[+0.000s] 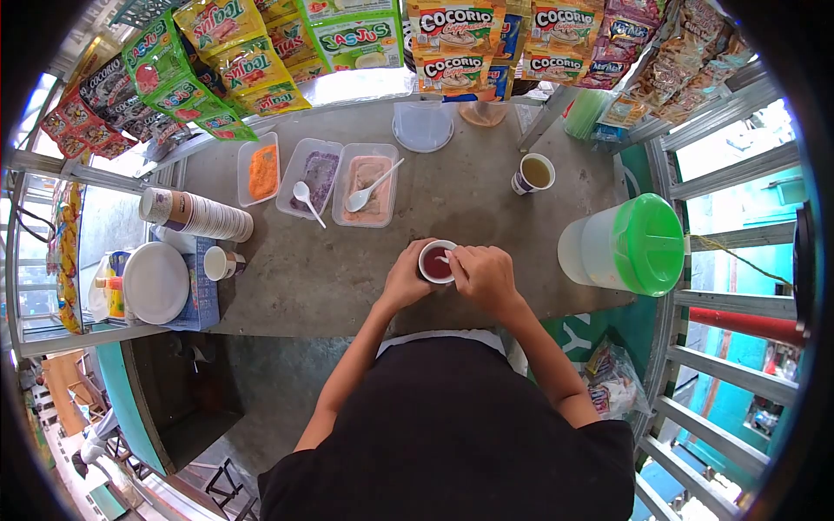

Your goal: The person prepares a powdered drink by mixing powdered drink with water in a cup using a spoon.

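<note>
My left hand [404, 280] is wrapped around the side of a paper cup [426, 273] that holds a dark red drink [437, 266]. Over the rim, my right hand [483, 276] pinches a white spoon [444, 258] dipped in the drink. Most of the spoon is hidden by my fingers and the liquid. Beyond my hands stand open plastic tubs: one of pink powder [380, 209] with a white spoon [373, 186], one of purple powder [323, 165] with another spoon [308, 204], and one of orange powder [262, 174].
Another paper cup [533, 174] holds a yellowish drink. At right stands a green-lidded container [647, 245]. Stacked cups [198, 215], a tipped cup [223, 263] and white plates [155, 283] are at left. Drink sachets [456, 39] hang above the table's far edge. A clear bucket [423, 130] stands behind.
</note>
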The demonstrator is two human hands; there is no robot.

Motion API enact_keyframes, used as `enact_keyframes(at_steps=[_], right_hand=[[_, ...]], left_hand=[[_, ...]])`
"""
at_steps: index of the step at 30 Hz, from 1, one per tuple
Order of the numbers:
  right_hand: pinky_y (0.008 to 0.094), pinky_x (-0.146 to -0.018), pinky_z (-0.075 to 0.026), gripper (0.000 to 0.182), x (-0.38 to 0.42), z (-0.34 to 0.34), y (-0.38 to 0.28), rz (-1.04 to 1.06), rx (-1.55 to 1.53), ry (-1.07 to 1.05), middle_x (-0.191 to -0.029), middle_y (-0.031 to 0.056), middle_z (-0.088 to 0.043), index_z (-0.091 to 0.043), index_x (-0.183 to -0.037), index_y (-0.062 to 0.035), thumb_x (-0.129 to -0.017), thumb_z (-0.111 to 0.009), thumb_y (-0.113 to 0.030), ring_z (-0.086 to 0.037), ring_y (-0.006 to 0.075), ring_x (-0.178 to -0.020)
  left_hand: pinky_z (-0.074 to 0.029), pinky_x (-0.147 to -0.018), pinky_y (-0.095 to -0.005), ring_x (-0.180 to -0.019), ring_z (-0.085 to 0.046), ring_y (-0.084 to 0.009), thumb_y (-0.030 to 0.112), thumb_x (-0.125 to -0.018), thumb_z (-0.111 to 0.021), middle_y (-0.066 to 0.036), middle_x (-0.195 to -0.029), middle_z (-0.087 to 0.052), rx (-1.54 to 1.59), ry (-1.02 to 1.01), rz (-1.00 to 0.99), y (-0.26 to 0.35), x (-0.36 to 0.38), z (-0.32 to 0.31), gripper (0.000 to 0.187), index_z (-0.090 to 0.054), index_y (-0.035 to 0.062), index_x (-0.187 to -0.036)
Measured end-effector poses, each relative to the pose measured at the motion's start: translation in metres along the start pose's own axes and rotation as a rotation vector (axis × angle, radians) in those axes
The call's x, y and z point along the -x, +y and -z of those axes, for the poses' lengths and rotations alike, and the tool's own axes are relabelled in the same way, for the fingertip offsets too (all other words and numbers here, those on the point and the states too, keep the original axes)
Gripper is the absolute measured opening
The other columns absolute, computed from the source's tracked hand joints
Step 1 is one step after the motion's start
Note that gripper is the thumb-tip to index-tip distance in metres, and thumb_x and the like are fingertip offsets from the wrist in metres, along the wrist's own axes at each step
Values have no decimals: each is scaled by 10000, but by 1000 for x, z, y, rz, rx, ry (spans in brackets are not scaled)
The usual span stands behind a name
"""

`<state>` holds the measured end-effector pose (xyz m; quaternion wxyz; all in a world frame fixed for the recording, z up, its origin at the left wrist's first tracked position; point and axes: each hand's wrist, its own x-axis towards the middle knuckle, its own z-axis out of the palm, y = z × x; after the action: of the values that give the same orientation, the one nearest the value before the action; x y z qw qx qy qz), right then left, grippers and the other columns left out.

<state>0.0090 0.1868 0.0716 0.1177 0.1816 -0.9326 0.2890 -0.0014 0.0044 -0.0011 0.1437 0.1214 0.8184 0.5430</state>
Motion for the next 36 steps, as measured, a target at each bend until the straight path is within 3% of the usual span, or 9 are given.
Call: enact_keyframes(at_steps=[6,9,11,18,20,24,36], right_hand=[[429,-558,-429,203,-1,1,-2,18,-37,18,-669,96,-643,-628,-752,-77,-919,-625,-192,-608,302,-584],[428,-558,-430,206,-2,2,-2,-5,5,-14,-674,101,-648,-627,-752,-75,-922,-620,-192,-611,304,-587],[422,-559,-429,209,-1,2,-2,25,-42,-39,-673,103,-648,-627,-748,-79,-924,-616,-191,-611,305,-587],[419,-564,-432,223,-1,2,-3,6,23,-63,-675,102,-649,-628,-740,-81,-928,-615,-200,-613,300,-588],[419,-564,-433,223,-2,2,-4,15,-23,-17,-676,100,-648,-629,-743,-79,-929,-615,-200,-613,299,-589],[419,-563,-431,219,-2,1,-5,4,37,0,-674,95,-645,-627,-742,-82,-928,-617,-197,-609,299,-585],[416,-565,-428,225,-3,2,-3,23,-69,-34,-647,95,-635,-630,-731,-87,-932,-612,-189,-604,294,-574]], left_hand=[[-461,-1028,-374,-1197,-586,-281,86,-659,-844,-125,-1282,-598,47,13,-17,-9,-1,-4,704,-570,46,-1307],[-467,-1018,-397,-1212,-578,-309,154,-678,-842,-106,-1299,-605,16,15,-5,-9,-1,-3,674,-583,86,-1296],[-463,-1027,-371,-1191,-592,-281,85,-654,-843,-129,-1276,-606,23,16,-17,-7,-1,-3,711,-568,44,-1309],[-463,-1026,-375,-1200,-590,-286,86,-654,-844,-127,-1291,-604,9,-2,18,-3,-1,-1,712,-569,44,-1309],[-468,-1018,-395,-1220,-574,-308,162,-654,-861,-99,-1307,-602,19,15,5,-6,0,-2,702,-584,90,-1295],[-471,-1015,-395,-1214,-579,-310,159,-652,-859,-101,-1310,-602,-3,26,-37,-6,0,-1,703,-584,91,-1295],[-455,-1035,-380,-1216,-578,-293,117,-671,-839,-128,-1300,-593,17,2,11,-5,0,-2,700,-565,50,-1312]])
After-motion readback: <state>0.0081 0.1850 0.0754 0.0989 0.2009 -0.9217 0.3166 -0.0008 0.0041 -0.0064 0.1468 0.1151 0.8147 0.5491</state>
